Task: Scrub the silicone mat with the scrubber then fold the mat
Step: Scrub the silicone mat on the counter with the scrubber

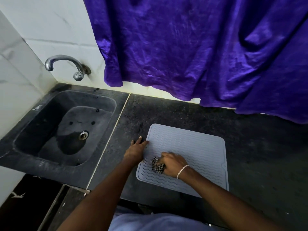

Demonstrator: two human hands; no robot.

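Observation:
A light grey silicone mat [196,147] with wavy ridges lies flat on the dark stone counter [250,139], near its front edge. My right hand [173,162] grips a dark bristly scrubber [157,165] and holds it against the mat's left half. My left hand [136,150] rests with straight fingers on the mat's left edge and the counter beside it, fingertips pointing away from me. Most of the scrubber is hidden under my right fingers.
A dark sink [66,129] with a metal drain sits to the left, under a chrome tap [66,65] on the tiled wall. A purple curtain [200,47] hangs over the back of the counter. The counter's front edge runs just below the mat.

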